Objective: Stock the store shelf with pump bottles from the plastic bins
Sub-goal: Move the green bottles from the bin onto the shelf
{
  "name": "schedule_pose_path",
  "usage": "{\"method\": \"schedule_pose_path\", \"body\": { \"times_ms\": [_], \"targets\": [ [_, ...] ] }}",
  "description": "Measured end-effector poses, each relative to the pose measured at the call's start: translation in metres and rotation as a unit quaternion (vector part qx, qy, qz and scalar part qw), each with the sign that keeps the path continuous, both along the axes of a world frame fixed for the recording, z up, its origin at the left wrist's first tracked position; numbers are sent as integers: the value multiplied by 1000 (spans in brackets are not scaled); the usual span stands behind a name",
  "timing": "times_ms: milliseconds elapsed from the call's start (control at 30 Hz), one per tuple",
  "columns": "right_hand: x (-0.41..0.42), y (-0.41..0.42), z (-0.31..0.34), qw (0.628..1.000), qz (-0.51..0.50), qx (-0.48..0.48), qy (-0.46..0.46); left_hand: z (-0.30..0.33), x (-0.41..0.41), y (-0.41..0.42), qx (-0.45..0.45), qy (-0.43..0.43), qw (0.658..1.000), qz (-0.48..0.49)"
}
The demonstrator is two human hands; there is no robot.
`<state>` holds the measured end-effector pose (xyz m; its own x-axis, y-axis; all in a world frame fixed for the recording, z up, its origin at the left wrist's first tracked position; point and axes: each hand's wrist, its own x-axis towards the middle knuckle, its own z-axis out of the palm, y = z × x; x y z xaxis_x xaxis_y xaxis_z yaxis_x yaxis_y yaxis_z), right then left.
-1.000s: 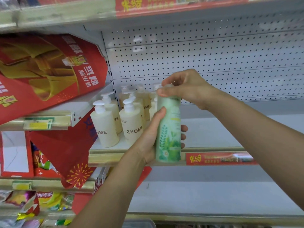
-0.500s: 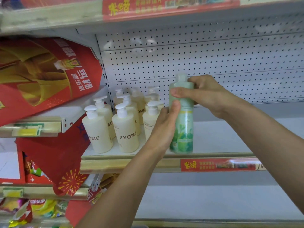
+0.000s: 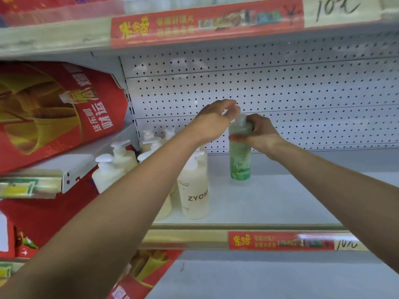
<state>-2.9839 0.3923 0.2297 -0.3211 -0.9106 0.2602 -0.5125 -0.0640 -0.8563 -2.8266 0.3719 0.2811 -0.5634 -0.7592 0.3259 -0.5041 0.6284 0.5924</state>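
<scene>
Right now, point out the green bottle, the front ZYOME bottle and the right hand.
green bottle [image 3: 240,165]: head view, lower label.
front ZYOME bottle [image 3: 195,195]: head view, body above the lettering.
right hand [image 3: 258,134]: head view, knuckles.

Bright, even overhead light; soft shadows. Motion blur on upper price strip [image 3: 205,24]; wide-angle bending at edges.

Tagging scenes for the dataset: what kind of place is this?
Most likely a retail store aisle. A white pegboard-backed shelf carries red price strips, one with a handwritten price tag. Cream pump bottles stand in rows beside a green bottle, which the right hand holds.
</scene>
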Motion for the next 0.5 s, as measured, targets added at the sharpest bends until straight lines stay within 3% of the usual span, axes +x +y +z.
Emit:
{"method": "schedule_pose_path", "body": {
  "times_ms": [167, 500],
  "targets": [
    [-11, -35, -11, 1000, 9, 18, 3, -3, -22, -26, 39, -92, 995, -19],
    [-22, -68, -29, 999, 36, 24, -11, -18, -39, -57, 71, -101, 992, -24]
  ]
}}
